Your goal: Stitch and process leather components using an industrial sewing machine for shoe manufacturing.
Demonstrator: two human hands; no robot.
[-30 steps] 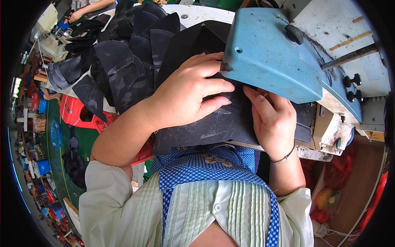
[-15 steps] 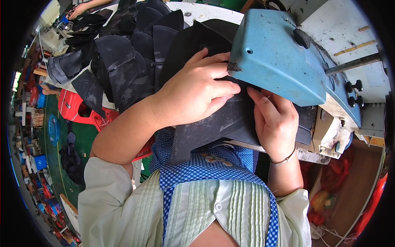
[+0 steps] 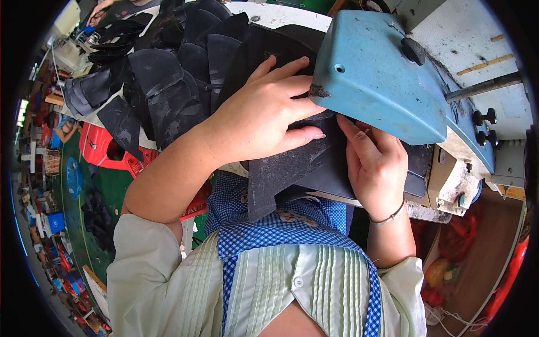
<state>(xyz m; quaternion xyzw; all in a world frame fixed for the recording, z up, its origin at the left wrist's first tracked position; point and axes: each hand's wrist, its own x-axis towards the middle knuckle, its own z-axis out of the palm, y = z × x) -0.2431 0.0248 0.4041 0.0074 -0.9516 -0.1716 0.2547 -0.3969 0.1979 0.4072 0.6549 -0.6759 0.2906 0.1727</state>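
Note:
A flat, cut black piece (image 3: 285, 167) of leather-like sheet lies at the front of a blue-covered machine (image 3: 373, 76). Over it my left hand (image 3: 268, 115) rests with fingers spread and thumb stretched out; the tips nearest the machine go behind its blue cover. My right hand (image 3: 377, 163) is closed, thumb and forefinger pinched at the black piece by the lower edge of the cover. Its other fingers are curled and partly hidden, and the grip itself shows only in part. One narrow end of the piece hangs past the table edge toward my checked apron (image 3: 297, 238).
Several black cut pieces (image 3: 163, 90) are heaped on the table to the left. Beside the table stands a red plastic stool (image 3: 106, 149) on the green floor. A co-worker's hand (image 3: 100, 12) shows at the far left. Below the machine is a wooden compartment (image 3: 483, 264) with bags.
The black piece has turned and shifted right, its hanging end swinging toward the right. My left hand's fingers have spread wider. My right hand has hardly moved.

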